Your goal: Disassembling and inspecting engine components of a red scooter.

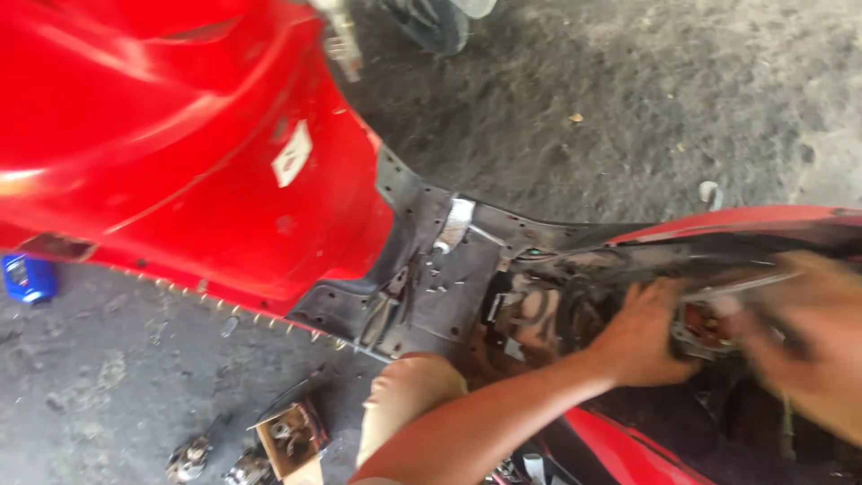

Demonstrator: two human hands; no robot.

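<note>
Left hand fingers curled on scooter's open engine bay, right hand blurred, grip unclear.

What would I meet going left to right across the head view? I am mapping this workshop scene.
Small blue container on the floor → red scooter body panel → small open cardboard box of parts → left hand → blurred right hand.

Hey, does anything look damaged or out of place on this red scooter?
Yes. The scooter's floor panel is stripped to bare black plastic dotted with holes, and the body under both hands, left hand and blurred right hand, lies open. Loose small parts lie scattered on the concrete floor.
</note>
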